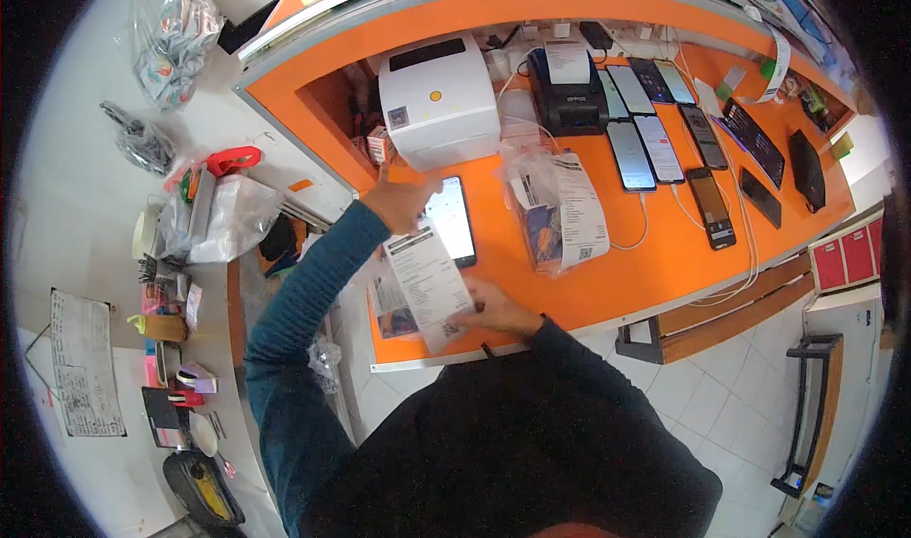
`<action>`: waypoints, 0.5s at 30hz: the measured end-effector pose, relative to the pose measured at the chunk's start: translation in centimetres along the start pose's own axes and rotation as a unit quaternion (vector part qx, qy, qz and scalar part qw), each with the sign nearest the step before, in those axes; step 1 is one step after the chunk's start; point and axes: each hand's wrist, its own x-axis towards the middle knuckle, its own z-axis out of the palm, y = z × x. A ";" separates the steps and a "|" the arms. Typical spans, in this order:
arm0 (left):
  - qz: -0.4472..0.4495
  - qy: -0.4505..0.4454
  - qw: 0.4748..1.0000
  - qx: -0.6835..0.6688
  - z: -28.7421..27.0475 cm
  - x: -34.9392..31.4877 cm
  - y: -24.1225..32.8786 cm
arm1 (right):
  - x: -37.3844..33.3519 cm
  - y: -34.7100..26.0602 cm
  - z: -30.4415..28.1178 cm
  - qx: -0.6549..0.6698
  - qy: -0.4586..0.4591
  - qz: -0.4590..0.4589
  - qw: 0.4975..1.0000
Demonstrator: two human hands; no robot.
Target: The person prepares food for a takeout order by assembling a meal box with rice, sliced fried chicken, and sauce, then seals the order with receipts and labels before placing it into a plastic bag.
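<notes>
My left hand (400,203) is over the left edge of a lit phone (454,220) lying on the orange counter. Its fingers look apart and reach toward the screen, though whether they touch it is unclear. My right hand (503,314) grips the lower right corner of a printed paper slip (425,277). That slip lies tilted over a clear plastic packet (391,312) at the counter's near left corner, covering part of it. Right of the phone rests a second plastic packet (539,227) with another printed slip (581,211) on it.
A white label printer (441,111) and a black receipt printer (569,102) stand at the back of the orange counter (607,277). Several phones (630,154) with white cables lie to the right. A side shelf (239,367) at left holds bags and stationery. A wooden bench (731,320) stands beyond the right edge.
</notes>
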 end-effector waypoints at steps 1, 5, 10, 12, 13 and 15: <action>0.048 0.058 0.995 0.067 0.9 0.5 -0.9 | -0.3 0.5 0.3 -0.017 -0.022 0.038 0.999; 0.116 0.131 0.980 0.097 3.3 0.9 -3.0 | -0.5 3.1 1.0 0.067 0.005 0.059 0.996; -0.126 0.048 0.978 -0.160 4.4 0.2 -4.6 | -1.5 2.0 0.7 -0.058 0.013 0.139 0.989; -0.127 0.133 0.964 -0.190 8.0 -1.1 -6.9 | -2.1 2.5 1.0 -0.008 -0.019 0.162 0.987; -0.103 0.281 0.944 -0.138 9.1 -2.0 -7.2 | -2.1 2.9 1.3 0.036 -0.029 0.181 0.982; -0.026 0.531 0.838 -0.123 8.9 -3.8 -5.8 | -2.4 2.9 1.6 0.113 -0.062 0.216 0.968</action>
